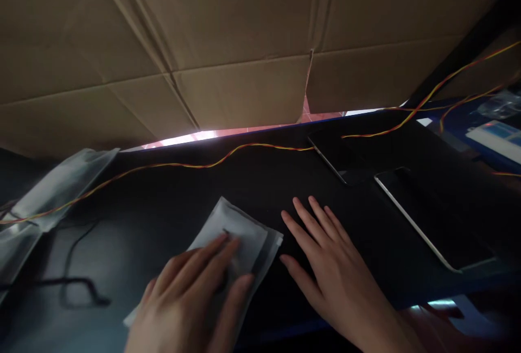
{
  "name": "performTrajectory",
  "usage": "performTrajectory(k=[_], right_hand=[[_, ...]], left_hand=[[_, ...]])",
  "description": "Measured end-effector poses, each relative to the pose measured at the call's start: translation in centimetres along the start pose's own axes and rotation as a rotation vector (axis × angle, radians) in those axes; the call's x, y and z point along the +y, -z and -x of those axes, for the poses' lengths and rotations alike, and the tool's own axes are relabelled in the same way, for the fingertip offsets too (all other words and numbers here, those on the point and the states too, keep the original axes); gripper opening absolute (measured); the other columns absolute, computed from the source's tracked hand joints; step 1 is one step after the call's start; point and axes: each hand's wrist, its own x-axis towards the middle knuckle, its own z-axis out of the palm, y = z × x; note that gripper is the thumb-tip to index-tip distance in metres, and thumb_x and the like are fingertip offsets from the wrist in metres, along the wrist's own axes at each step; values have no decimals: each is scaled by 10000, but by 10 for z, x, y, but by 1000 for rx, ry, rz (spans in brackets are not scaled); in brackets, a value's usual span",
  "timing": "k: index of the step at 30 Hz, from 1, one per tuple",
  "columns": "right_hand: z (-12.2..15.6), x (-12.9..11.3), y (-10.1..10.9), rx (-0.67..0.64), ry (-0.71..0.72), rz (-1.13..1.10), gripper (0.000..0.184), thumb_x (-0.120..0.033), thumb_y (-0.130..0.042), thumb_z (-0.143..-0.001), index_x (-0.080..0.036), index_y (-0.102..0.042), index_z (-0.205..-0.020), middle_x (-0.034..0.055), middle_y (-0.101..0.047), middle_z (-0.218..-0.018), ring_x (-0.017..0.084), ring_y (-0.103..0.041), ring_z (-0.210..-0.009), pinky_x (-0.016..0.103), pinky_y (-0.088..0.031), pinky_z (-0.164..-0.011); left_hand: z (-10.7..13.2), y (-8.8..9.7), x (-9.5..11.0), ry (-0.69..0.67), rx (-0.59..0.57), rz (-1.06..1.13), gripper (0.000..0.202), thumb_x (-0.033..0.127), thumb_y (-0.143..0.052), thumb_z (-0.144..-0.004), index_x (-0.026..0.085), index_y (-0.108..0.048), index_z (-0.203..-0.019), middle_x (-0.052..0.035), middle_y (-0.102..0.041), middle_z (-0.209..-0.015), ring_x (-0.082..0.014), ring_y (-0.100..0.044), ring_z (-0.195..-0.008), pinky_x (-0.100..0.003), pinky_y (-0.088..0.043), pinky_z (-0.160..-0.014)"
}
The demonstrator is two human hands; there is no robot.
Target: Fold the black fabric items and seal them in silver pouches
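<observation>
My left hand (191,299) lies flat, fingers stretched, on a small stack of pale plastic pouches (240,231) on the black work surface (252,179). My right hand (329,266) rests open and palm-down on the black surface just right of the pouches, fingers spread and holding nothing. Two dark flat devices with silver edges, one nearer (435,220) and one farther (337,155), lie to the right of my right hand.
A large cardboard sheet (228,38) stands behind the surface. A twisted red-and-yellow wire (203,165) runs across the table. More clear pouches (44,201) lie at the left, with a thin black cable (77,282) near them. Blue-and-white items (494,139) sit at far right.
</observation>
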Motion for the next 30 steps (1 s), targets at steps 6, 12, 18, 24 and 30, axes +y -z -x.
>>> performTrajectory(k=[6,12,18,24,30], right_hand=[[-1,2,-1,56,-6,-78,510,-359,-548,-1135,-204,-540,-1620,91,-496,-1741,344,-373,-1658,638,-460,-1282],[-15,-4,10,113,-175,-204,272,-298,-489,-1149,-267,-751,-1216,94,-777,-1297,310,-745,-1230,546,-630,-1020],[-47,-12,22,-88,-359,-444,249,-377,-519,-1118,-270,-721,-1018,25,-795,-877,234,-788,-767,367,-582,-683],[-65,-23,24,-327,-515,-884,295,-433,-485,-1131,-262,-646,-952,-48,-706,-680,117,-605,-457,242,-438,-463],[-58,-25,23,-275,-490,-732,260,-300,-583,-1060,-245,-614,-808,-40,-649,-643,121,-557,-544,263,-342,-517]], left_hand=[[-42,-9,22,-198,-58,-90,432,496,-554,-1087,345,-692,-1467,-84,-723,-1499,-381,-720,-1286,-582,-671,-919],[-34,-31,27,-205,-79,-164,577,385,-461,-1125,338,-429,-1699,-71,-498,-1742,-415,-445,-1616,-717,-608,-1064],[-29,-39,45,-53,-28,-133,577,312,-461,-1118,361,-444,-1692,-73,-528,-1720,-418,-444,-1616,-715,-621,-1032],[-30,-40,43,-5,-29,-98,544,284,-448,-1119,381,-516,-1650,-58,-550,-1703,-421,-454,-1609,-702,-620,-1019],[-35,-40,50,83,-38,-135,477,304,-422,-1132,356,-646,-1550,-48,-604,-1658,-421,-496,-1583,-696,-596,-1052]])
